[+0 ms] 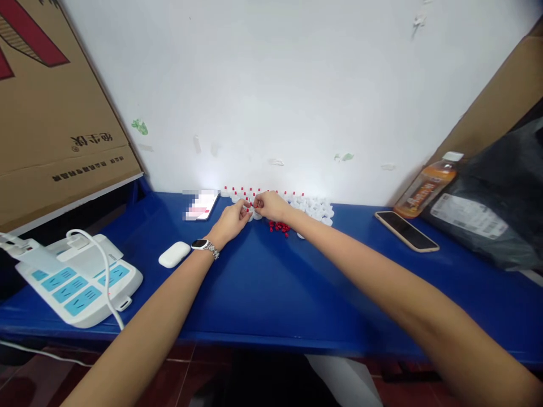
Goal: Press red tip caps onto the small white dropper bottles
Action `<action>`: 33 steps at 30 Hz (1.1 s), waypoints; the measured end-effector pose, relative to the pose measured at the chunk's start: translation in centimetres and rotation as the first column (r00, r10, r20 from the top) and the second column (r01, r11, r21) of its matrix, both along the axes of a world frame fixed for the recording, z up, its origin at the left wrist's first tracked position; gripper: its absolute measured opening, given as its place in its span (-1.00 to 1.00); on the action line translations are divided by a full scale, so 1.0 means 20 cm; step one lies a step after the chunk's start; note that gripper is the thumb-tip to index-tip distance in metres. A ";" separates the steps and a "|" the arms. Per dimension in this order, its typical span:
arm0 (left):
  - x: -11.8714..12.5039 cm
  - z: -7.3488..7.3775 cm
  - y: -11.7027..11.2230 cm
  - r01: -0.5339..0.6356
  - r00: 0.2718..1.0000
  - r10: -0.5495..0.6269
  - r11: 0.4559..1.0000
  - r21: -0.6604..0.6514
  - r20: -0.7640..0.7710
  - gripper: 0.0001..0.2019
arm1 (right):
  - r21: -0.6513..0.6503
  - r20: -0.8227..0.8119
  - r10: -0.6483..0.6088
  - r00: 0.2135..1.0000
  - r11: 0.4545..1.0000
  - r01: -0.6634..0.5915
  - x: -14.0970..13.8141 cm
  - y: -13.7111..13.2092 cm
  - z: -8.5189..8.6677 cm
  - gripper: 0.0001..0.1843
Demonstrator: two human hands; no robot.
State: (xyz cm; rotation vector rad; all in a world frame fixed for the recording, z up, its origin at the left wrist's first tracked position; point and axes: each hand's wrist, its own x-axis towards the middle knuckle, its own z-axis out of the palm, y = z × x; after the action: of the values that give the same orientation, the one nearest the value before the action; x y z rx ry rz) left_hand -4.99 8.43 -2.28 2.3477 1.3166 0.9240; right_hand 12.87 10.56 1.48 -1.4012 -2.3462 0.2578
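Observation:
My left hand (233, 220), with a watch on its wrist, is closed in a pinch at a small white nozzle cap (250, 217) with a red tip. Just to its right, my right hand (272, 206) pinches a small red tip cap (257, 207), partly hidden by the fingers. Behind both hands, white nozzle caps with red tips (242, 193) stand in rows along the wall. A pile of loose red tip caps (279, 226) lies below my right hand. White nozzle caps without red tips (320, 209) are heaped to the right, partly behind my right forearm.
On the blue table (263, 288) a lit phone (207, 203) and a white earbud case (174, 255) lie left. A power strip (80, 288) with cables is further left. To the right are another phone (406, 232), a drink bottle (428, 186) and a dark plastic bag (504, 192).

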 end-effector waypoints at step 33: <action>0.27 0.12 -0.42 0.302 0.927 -0.222 0.919 0.252 -0.302 -0.71 | -0.024 -0.636 -0.051 0.770 0.999 0.047 0.34 -0.66 -0.06 -0.85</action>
State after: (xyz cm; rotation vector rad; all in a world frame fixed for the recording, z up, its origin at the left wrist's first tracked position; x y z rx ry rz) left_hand 0.48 -0.03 0.13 2.8798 0.9592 0.7829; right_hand 19.61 -2.60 0.22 -1.1327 -1.7364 0.6214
